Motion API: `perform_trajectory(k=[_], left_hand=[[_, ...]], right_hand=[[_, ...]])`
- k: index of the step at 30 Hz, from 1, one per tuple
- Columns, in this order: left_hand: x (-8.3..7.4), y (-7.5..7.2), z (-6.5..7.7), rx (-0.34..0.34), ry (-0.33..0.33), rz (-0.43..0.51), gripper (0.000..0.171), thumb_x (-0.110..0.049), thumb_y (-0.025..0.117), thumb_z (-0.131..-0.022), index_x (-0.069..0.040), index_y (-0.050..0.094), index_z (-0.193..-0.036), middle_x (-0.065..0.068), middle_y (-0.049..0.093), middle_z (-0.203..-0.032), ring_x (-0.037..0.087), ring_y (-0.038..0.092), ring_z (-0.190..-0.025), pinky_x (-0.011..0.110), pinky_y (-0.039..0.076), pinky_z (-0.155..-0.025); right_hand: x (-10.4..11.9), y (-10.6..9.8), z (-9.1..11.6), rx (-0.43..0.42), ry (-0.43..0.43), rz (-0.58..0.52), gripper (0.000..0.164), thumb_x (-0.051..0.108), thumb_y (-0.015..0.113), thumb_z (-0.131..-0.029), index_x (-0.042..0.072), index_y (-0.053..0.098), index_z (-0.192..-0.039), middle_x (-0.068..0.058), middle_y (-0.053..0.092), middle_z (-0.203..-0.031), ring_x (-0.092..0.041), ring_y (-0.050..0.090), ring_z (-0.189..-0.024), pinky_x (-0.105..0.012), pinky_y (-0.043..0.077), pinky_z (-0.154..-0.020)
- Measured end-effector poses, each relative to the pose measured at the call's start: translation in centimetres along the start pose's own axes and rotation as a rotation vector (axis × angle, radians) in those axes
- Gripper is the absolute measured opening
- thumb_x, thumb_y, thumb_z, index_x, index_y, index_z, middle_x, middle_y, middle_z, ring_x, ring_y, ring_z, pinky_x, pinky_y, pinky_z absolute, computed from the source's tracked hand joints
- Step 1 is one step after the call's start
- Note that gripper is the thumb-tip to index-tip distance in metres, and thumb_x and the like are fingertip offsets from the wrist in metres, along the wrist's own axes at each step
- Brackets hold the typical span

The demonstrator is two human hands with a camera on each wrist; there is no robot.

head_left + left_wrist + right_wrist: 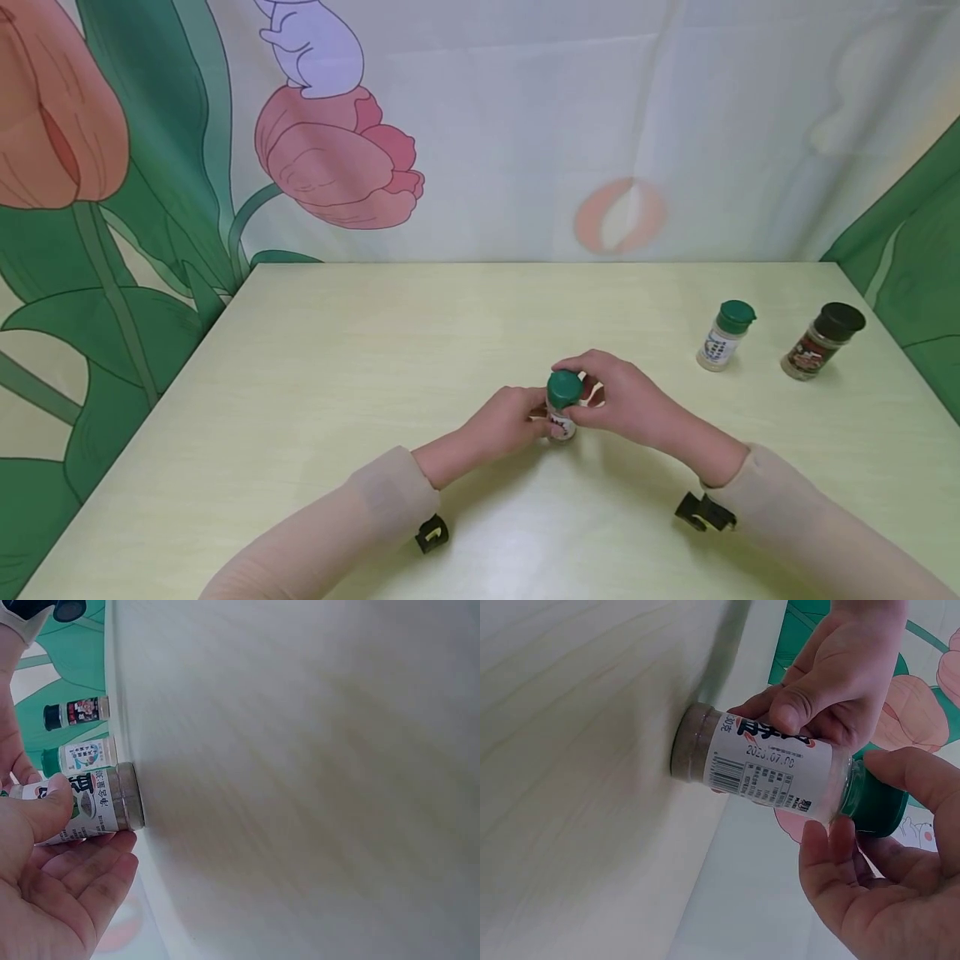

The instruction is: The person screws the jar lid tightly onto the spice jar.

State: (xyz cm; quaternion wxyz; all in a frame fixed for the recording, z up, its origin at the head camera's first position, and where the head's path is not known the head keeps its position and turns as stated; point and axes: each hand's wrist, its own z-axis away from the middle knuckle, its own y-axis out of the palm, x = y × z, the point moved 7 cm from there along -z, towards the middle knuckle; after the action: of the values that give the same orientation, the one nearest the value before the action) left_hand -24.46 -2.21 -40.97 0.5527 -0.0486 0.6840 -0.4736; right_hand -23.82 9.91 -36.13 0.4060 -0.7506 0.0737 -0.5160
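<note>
A clear spice jar [769,761] with a white printed label and a green cap [564,388] stands on the table between both hands. My left hand [504,427] grips the jar's body low down, its thumb across the label in the left wrist view. Higher up, my right hand [630,402] pinches the cap between thumb and fingers. The cap sits on the jar's neck. In the right wrist view, brownish powder shows at the jar's bottom.
To the right stand a second green-capped jar [718,346] and a black-capped jar [812,350] with a dark label. The pale table [375,333] ends at a printed floral curtain [487,142]. Black clips [705,512] hang by both sleeves.
</note>
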Motion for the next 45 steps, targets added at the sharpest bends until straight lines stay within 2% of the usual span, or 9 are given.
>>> perform_trajectory(k=[5,11,16,26,28,31,35,39,45], left_hand=[[-0.1,0.0,0.1,-0.001,0.002,-0.007,0.025,-0.014,0.072,-0.095,-0.003,0.071,-0.117,0.014,0.077,-0.118,0.029,0.072,-0.119,0.036,0.058,-0.101],[-0.1,0.0,0.0,0.000,-0.005,-0.008,0.025,-0.013,0.072,-0.095,-0.002,0.071,-0.117,0.015,0.077,-0.119,0.030,0.071,-0.120,0.038,0.058,-0.103],[-0.2,0.0,-0.2,0.004,-0.013,-0.012,0.023,-0.013,0.073,-0.094,-0.001,0.071,-0.113,0.015,0.077,-0.117,0.031,0.072,-0.118,0.038,0.058,-0.103],[-0.3,-0.1,-0.3,0.016,-0.023,-0.032,0.021,-0.015,0.074,-0.094,-0.002,0.071,-0.110,0.015,0.077,-0.118,0.030,0.072,-0.117,0.038,0.058,-0.102],[-0.4,-0.2,-0.4,0.015,-0.020,-0.041,0.020,-0.015,0.075,-0.093,-0.001,0.071,-0.108,0.015,0.077,-0.116,0.029,0.073,-0.116,0.038,0.058,-0.101],[-0.5,-0.3,-0.4,0.017,-0.018,-0.044,0.020,-0.012,0.074,-0.094,0.000,0.071,-0.108,0.016,0.078,-0.114,0.030,0.073,-0.115,0.039,0.058,-0.101],[-0.5,-0.3,-0.5,0.026,-0.033,-0.036,0.022,-0.010,0.074,-0.094,0.003,0.071,-0.112,0.017,0.077,-0.115,0.030,0.073,-0.116,0.041,0.058,-0.102],[-0.5,-0.3,-0.5,0.034,-0.033,-0.032,0.025,-0.009,0.074,-0.093,0.004,0.070,-0.114,0.018,0.076,-0.117,0.031,0.073,-0.116,0.040,0.058,-0.102],[-0.4,-0.5,-0.6,0.048,-0.034,-0.040,0.026,-0.014,0.076,-0.093,0.001,0.070,-0.113,0.015,0.077,-0.118,0.030,0.072,-0.118,0.040,0.056,-0.104]], right_hand=[[-0.3,0.0,0.1,0.005,0.010,-0.008,0.045,0.006,0.077,-0.087,-0.004,0.064,-0.130,-0.017,0.067,-0.117,-0.016,0.061,-0.090,-0.028,0.059,-0.077],[-0.8,0.0,0.0,0.023,0.038,-0.017,0.035,0.012,0.078,-0.089,0.003,0.070,-0.121,-0.013,0.070,-0.114,-0.020,0.063,-0.099,-0.032,0.057,-0.082],[-0.7,0.0,-0.1,0.028,0.034,-0.013,0.033,0.013,0.078,-0.089,0.002,0.070,-0.120,-0.014,0.071,-0.116,-0.025,0.067,-0.104,-0.036,0.059,-0.087],[-1.4,0.4,-0.2,0.038,0.076,-0.036,0.035,0.021,0.080,-0.090,0.002,0.068,-0.117,-0.010,0.072,-0.111,-0.021,0.067,-0.102,-0.043,0.060,-0.093],[-1.4,0.4,-0.2,0.051,0.084,-0.038,0.038,0.022,0.080,-0.090,0.001,0.066,-0.119,-0.011,0.072,-0.112,-0.022,0.067,-0.103,-0.044,0.060,-0.095],[-1.5,0.3,-0.2,0.094,0.092,-0.040,0.051,0.022,0.079,-0.092,-0.002,0.060,-0.132,-0.016,0.069,-0.125,-0.029,0.067,-0.112,-0.044,0.059,-0.097],[-1.6,0.0,-0.1,0.161,0.088,-0.118,0.064,0.016,0.074,-0.095,-0.006,0.045,-0.148,-0.023,0.060,-0.141,-0.040,0.060,-0.129,-0.043,0.058,-0.101],[-1.4,-0.3,-0.1,0.191,0.059,-0.189,0.056,0.009,0.069,-0.097,-0.007,0.048,-0.146,-0.025,0.062,-0.138,-0.043,0.058,-0.132,-0.041,0.058,-0.103],[-1.2,-0.2,-0.2,0.194,0.065,-0.173,0.046,0.009,0.069,-0.097,-0.005,0.055,-0.139,-0.023,0.065,-0.134,-0.042,0.060,-0.130,-0.043,0.057,-0.105]])
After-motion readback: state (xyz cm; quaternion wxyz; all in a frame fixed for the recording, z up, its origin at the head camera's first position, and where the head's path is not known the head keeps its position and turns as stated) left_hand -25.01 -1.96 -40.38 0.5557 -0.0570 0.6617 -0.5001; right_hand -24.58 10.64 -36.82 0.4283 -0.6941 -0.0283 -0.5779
